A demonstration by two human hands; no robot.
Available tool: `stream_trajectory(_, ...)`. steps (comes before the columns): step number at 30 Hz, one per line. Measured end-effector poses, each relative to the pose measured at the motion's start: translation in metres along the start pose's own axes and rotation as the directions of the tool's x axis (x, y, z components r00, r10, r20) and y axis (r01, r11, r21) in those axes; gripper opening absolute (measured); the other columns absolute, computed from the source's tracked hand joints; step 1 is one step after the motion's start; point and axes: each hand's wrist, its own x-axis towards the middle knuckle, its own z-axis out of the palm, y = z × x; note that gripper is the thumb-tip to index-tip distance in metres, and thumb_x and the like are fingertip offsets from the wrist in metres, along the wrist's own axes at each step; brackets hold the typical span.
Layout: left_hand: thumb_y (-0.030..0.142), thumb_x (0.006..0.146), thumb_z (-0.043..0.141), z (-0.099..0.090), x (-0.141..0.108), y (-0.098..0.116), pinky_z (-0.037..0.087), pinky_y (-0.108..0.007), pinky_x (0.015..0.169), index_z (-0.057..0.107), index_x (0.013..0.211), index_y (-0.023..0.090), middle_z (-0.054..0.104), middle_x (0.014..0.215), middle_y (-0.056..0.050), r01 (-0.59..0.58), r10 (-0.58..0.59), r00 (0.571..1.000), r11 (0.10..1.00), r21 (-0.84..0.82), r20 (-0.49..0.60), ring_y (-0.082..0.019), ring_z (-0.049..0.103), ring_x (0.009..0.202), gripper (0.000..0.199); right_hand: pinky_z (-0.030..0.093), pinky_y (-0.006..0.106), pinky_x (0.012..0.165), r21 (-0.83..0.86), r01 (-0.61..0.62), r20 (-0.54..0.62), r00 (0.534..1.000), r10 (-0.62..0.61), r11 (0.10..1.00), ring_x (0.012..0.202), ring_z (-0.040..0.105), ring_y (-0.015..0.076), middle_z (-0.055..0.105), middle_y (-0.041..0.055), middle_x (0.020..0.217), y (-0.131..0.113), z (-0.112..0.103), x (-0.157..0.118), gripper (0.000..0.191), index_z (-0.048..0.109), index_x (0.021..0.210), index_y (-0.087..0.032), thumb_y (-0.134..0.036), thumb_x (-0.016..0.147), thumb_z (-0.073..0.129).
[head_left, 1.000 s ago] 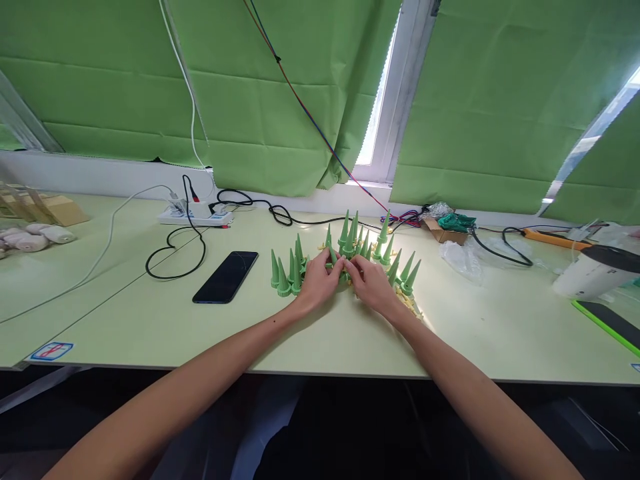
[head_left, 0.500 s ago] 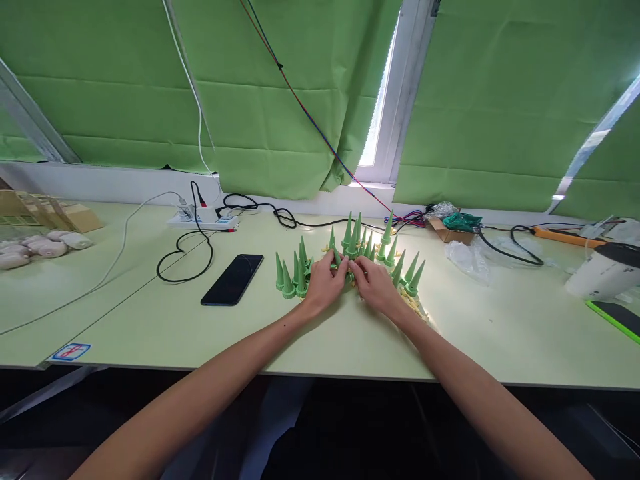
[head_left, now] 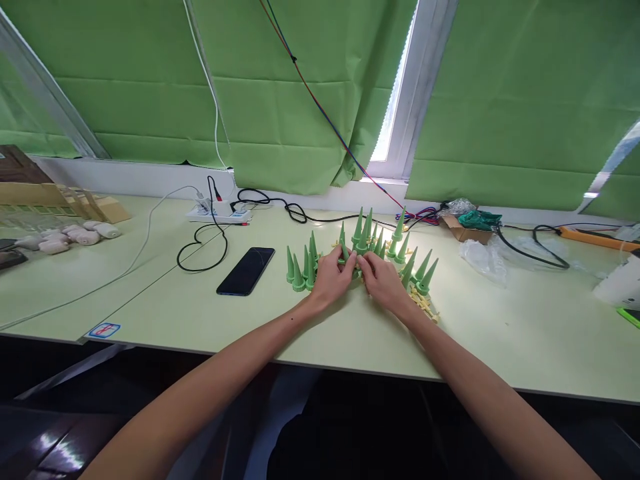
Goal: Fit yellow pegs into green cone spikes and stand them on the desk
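My left hand (head_left: 332, 277) is closed around a green plastic cone spike (head_left: 345, 251), whose tip points up. Close against it, the fingertips of my right hand (head_left: 384, 280) are pinched together by the base of that spike. Whatever lies between the right fingertips is too small and covered to make out. More green spikes stand upright around both hands: a group on the left (head_left: 298, 275), taller ones behind (head_left: 363, 235), and several on the right (head_left: 425, 280). Small pale yellow pieces (head_left: 423, 304) lie loose beside my right wrist.
A black phone (head_left: 245, 271) lies left of the spikes. Behind are a power strip (head_left: 200, 213) and black cables (head_left: 295, 212). At the back right sit a small cardboard box (head_left: 465, 230) and clear plastic bags (head_left: 484, 260). White rolled bundles (head_left: 83, 233) lie far left.
The view has swung slightly left, so everything appears shifted right. Both hands stay together at the same spike, with only slight finger movement.
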Motion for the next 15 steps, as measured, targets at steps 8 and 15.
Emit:
stream_trajectory(8,0.046,0.093,0.05,0.001,0.001,-0.005,0.031,-0.024,0.05,0.051,0.075,0.017,0.052,0.064,0.002,-0.025,0.026,1.0,0.999,0.025,-0.016,-0.007,0.035,0.048,0.034,0.031,0.029,0.058,-0.019,-0.012,0.004,1.0,0.012,1.0,0.056,0.047,0.0158,0.055,-0.0007,0.063,0.002,0.001,-0.001,0.032,0.044,0.075,-0.022,-0.04,0.101,0.037)
stream_trajectory(15,0.044,0.094,0.049,0.001,0.001,-0.017,0.032,-0.024,0.049,0.053,0.076,0.017,0.055,0.063,0.002,-0.066,0.066,0.998,0.997,0.041,-0.01,-0.008,0.037,0.046,0.033,0.033,0.03,0.059,-0.033,-0.056,0.03,0.998,0.057,0.998,0.052,0.048,0.0167,0.051,-0.0019,0.054,0.0,0.003,-0.002,0.032,0.047,0.075,-0.022,-0.04,0.1,0.039)
